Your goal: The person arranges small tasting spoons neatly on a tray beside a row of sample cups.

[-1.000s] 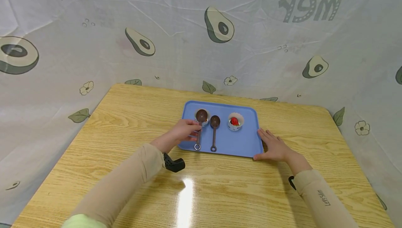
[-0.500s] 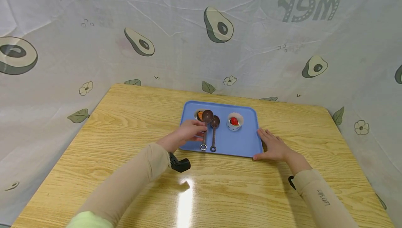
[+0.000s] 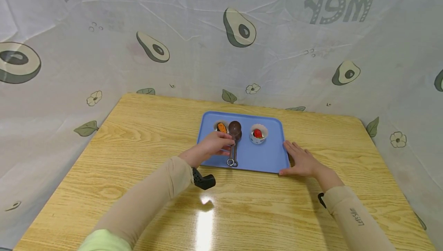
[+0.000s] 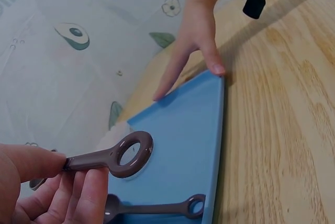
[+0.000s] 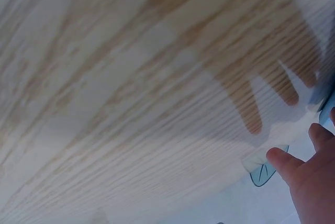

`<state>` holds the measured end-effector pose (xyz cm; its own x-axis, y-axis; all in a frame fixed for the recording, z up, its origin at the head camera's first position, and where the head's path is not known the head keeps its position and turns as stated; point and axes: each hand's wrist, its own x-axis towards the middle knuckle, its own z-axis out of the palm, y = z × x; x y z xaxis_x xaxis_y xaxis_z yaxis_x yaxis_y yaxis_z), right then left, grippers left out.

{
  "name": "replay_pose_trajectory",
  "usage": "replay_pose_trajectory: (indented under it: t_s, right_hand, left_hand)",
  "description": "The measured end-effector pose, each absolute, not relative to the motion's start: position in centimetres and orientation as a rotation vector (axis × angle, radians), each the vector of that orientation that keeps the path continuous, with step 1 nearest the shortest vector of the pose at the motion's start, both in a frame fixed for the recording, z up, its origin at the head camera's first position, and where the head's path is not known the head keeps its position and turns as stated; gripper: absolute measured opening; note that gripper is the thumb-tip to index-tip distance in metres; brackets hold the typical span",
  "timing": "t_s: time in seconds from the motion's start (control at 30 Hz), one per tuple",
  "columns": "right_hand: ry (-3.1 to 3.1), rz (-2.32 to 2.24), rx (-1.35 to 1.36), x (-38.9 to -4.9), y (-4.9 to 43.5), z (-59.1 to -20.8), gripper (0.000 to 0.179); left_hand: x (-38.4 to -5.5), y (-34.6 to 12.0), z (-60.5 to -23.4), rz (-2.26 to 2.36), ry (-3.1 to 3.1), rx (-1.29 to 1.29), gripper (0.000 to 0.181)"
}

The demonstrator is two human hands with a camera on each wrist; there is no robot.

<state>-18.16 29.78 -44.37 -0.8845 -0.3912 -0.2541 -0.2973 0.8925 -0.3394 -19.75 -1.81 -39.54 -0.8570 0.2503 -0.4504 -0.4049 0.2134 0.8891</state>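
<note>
My left hand [image 3: 217, 143] pinches the handle of a brown spoon [image 3: 235, 128] between thumb and fingers, above the blue tray [image 3: 268, 157]. It has a round, deep bowl and a ring at the handle's end. A second, smaller brown spoon [image 4: 152, 209] lies on the tray, mostly hidden under the held one in the head view. Along the tray's right edge rests my right hand [image 3: 302, 162], fingers spread, with thumb and fingertips at the rim. Left of the spoons, a white cup [image 3: 216, 124] contains an orange-topped piece [image 3: 222, 127], partly behind the held spoon and hand.
A white patterned paper cup [image 3: 257, 140] with a red piece [image 3: 257, 133] stands on the tray's right half. The tray sits toward the back of a wood-grain table [image 3: 159, 128]. Behind the table hangs a pale cloth [image 3: 194, 66] printed with avocados.
My left hand has carried the spoon rightward, from over the left cup to over the smaller spoon. The orange-topped piece has come into sight. My right hand has stayed at the tray's edge.
</note>
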Motion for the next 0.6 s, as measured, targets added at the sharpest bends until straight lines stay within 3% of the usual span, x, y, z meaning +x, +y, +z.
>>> replay_pose_trajectory:
  t_s: [0.6]
  right_hand:
    - [2.734, -0.431, -0.522, -18.3, 29.9, -44.5, 0.111]
  left_hand:
    - [-19.8, 0.7, -39.6, 1.692, 1.948, -0.039, 0.034]
